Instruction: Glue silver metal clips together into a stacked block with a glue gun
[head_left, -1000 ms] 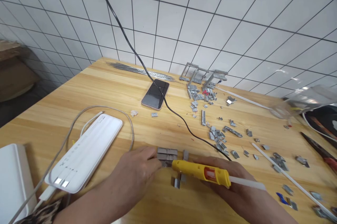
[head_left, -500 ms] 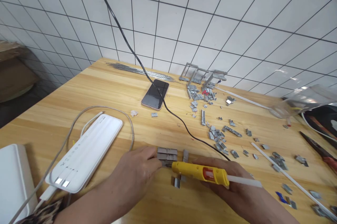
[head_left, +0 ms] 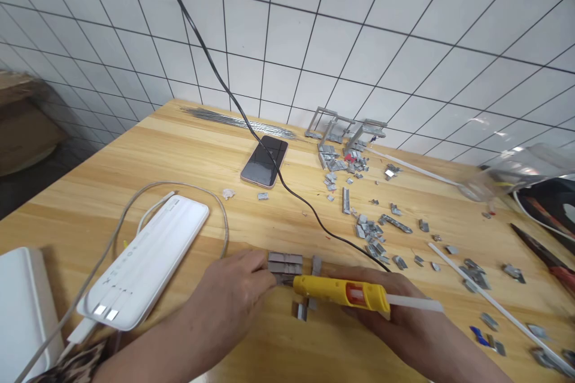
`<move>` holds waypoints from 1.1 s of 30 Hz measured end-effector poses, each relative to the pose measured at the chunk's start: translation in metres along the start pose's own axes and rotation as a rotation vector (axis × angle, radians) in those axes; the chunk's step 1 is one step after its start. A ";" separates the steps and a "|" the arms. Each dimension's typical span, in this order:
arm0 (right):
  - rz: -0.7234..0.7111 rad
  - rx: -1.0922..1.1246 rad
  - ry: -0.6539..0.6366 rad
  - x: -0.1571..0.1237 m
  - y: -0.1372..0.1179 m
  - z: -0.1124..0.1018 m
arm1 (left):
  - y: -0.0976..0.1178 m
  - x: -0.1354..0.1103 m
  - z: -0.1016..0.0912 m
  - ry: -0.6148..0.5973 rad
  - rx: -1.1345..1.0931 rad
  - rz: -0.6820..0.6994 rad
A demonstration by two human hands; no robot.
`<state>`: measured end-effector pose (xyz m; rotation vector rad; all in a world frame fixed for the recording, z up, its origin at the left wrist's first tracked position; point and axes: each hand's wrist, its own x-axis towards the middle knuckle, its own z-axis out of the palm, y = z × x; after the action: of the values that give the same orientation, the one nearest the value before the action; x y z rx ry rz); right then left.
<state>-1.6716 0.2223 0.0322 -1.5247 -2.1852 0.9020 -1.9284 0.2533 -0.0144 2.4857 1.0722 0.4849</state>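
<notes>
My right hand (head_left: 395, 317) is wrapped round a yellow hot glue gun (head_left: 332, 292), with a translucent glue stick (head_left: 415, 303) poking out of its back end. The gun's front points left, close to a small block of grey metal-looking pieces (head_left: 284, 263). At that block's left side my left hand (head_left: 240, 287) is closed, its fingertips pressed together at the block's edge. Further small grey pieces (head_left: 302, 311) lie just below the gun. The nozzle's exact contact and the left fingertips' grip are partly hidden.
A black cable (head_left: 309, 206) runs across the wooden table to the gun. A phone (head_left: 265, 161) and a white power bank (head_left: 148, 260) lie to the left. Scattered grey pieces (head_left: 368, 230), small frames (head_left: 335, 128), loose glue sticks (head_left: 494, 302) and pliers (head_left: 539, 248) are on the right.
Almost nothing differs. The rear end of the glue stick has shifted slightly left and up; both hands keep their places.
</notes>
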 end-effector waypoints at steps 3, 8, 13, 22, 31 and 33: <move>0.025 -0.018 -0.014 -0.002 0.001 -0.003 | 0.000 0.000 0.000 0.014 0.002 0.008; 0.076 -0.068 0.092 -0.010 0.011 -0.009 | 0.002 0.001 -0.002 0.000 0.012 0.014; 0.076 -0.152 0.127 -0.016 0.019 -0.014 | 0.001 0.001 -0.001 -0.013 0.030 0.008; 0.062 -0.094 0.080 -0.009 0.008 -0.008 | 0.001 0.002 -0.003 -0.039 0.028 -0.021; 0.079 -0.096 0.038 -0.010 0.009 -0.011 | 0.002 0.002 -0.002 -0.052 0.020 -0.025; 0.074 -0.110 0.063 -0.010 0.011 -0.011 | 0.002 0.002 -0.001 -0.043 0.025 -0.018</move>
<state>-1.6531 0.2191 0.0340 -1.6716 -2.1787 0.7562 -1.9269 0.2537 -0.0122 2.4946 1.0896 0.4134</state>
